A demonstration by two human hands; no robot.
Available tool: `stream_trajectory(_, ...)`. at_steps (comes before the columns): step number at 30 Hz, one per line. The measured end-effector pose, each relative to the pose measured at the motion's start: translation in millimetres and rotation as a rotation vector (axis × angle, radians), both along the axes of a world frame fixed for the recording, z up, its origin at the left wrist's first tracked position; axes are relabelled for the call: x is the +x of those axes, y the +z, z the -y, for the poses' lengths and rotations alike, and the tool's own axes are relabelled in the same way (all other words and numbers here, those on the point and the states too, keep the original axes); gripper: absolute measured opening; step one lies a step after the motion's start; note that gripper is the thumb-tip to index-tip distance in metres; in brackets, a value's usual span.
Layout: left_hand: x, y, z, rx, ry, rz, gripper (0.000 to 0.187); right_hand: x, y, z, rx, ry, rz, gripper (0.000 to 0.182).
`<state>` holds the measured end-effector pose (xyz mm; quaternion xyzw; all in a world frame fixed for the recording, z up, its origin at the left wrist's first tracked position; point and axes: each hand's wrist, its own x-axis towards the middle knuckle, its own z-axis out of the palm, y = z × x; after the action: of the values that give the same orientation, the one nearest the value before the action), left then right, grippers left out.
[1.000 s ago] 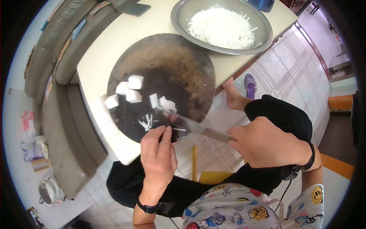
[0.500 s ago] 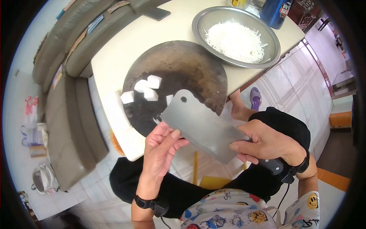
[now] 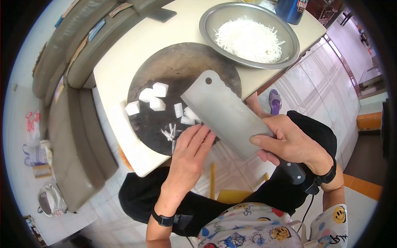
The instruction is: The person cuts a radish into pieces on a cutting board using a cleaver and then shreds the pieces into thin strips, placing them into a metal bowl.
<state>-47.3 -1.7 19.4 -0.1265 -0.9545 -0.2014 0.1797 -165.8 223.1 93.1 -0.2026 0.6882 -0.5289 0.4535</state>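
The left hand point(image 3: 188, 155) has come away from the blade's edge, where its fingers were a moment ago, and has turned palm down at the near edge of the round dark wooden board point(image 3: 182, 58). The big grey metal cleaver point(image 3: 223, 109) with a black handle has tipped a bit and now hides less of the small white pieces point(image 3: 178, 110). The right hand point(image 3: 287, 142) is shut on the cleaver where blade and handle meet, thumb on the flat side, with the handle's end poking out below. The blade slants up and left over the board, its round-holed corner on top. The left hand is open, fingers long and close together, just beside the blade; I cannot tell if they touch it. The two hands are apart. The small white pieces lie just past the left fingertips, with thin white strips point(image 3: 169, 132) to their left. Four chunky white blocks point(image 3: 157, 104) sit farther left. A wide silver metal bowl point(image 3: 288, 47) of white shreds point(image 3: 249, 39) stands behind the board on the cream surface point(image 3: 113, 56), near a blue container point(image 3: 290, 10).
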Motion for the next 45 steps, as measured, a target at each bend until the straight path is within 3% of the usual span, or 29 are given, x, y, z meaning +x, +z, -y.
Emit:
stream_trajectory(6, 3, 11, 8, -0.045, -0.114, 0.091, 0.03, -2, 10, 0, 0.036, -0.015, -0.026, 0.017)
stream_trajectory(16, 6, 5, 19, 0.022, -0.066, 0.02, 0.032, -2, 2, -2, -0.006, 0.006, -0.059, 0.018)
stream_trajectory(22, 6, 17, 37, -0.089, 0.097, -0.022, 0.032, -2, 8, -2, 0.035, -0.001, -0.045, 0.017)
stream_trajectory(24, 7, 12, 47, -0.152, 0.272, -0.099, 0.017, -2, 8, -2, 0.06, -0.012, -0.017, 0.017)
stream_trajectory(30, 7, 12, 51, 0.029, 0.278, -0.026, 0.022, -2, 7, -3, 0.021, 0.013, -0.053, 0.017)
stream_trajectory(34, 0, 17, 45, -0.028, 0.289, -0.067, 0.019, -2, 6, -4, 0.038, -0.001, -0.052, 0.018)
stream_trajectory(40, -11, 15, 37, 0.078, 0.336, -0.043, 0.021, -2, 7, -4, 0.056, -0.005, -0.059, 0.019)
stream_trajectory(42, -13, 15, 36, -0.047, 0.352, -0.035, 0.019, -2, 6, -5, 0.051, -0.013, -0.049, 0.019)
stream_trajectory(45, -9, 17, 38, -0.029, 0.363, -0.067, 0.023, -2, 6, -8, 0.07, -0.018, -0.044, 0.019)
